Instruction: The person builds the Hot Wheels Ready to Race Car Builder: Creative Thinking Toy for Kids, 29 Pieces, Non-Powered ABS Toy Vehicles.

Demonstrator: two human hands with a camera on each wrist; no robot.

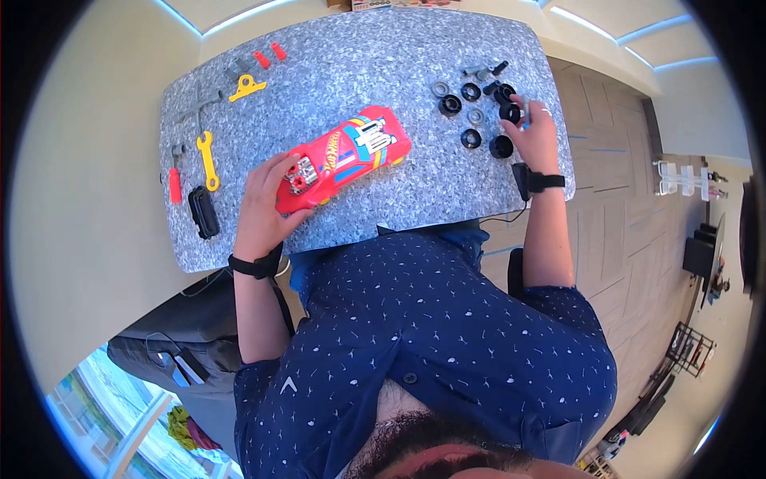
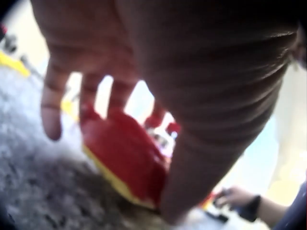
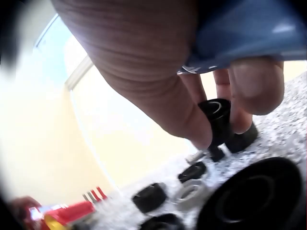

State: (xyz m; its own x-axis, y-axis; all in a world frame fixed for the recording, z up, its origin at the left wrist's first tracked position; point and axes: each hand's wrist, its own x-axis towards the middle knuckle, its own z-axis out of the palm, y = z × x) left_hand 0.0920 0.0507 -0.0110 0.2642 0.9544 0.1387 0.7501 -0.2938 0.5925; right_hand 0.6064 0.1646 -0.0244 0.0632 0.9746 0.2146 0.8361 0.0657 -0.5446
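A red toy car [image 1: 343, 156] with blue and yellow stripes lies slanted on the speckled table. My left hand [image 1: 267, 195] grips its engine end, thumb on the near side and fingers on the far side; the left wrist view shows the car's red body [image 2: 124, 153] between thumb and fingers. At the right, my right hand [image 1: 533, 136] pinches a black wheel [image 1: 510, 113] among other wheels. In the right wrist view that black wheel [image 3: 217, 120] is between thumb and fingertips, beside another dark part.
Black wheels and grey rings [image 1: 476, 116] lie left of my right hand, with dark grey parts behind. At the left are a yellow wrench [image 1: 207, 160], a yellow piece [image 1: 246, 88], a red-handled tool [image 1: 175, 185], a black case [image 1: 203, 213] and red pieces [image 1: 262, 60].
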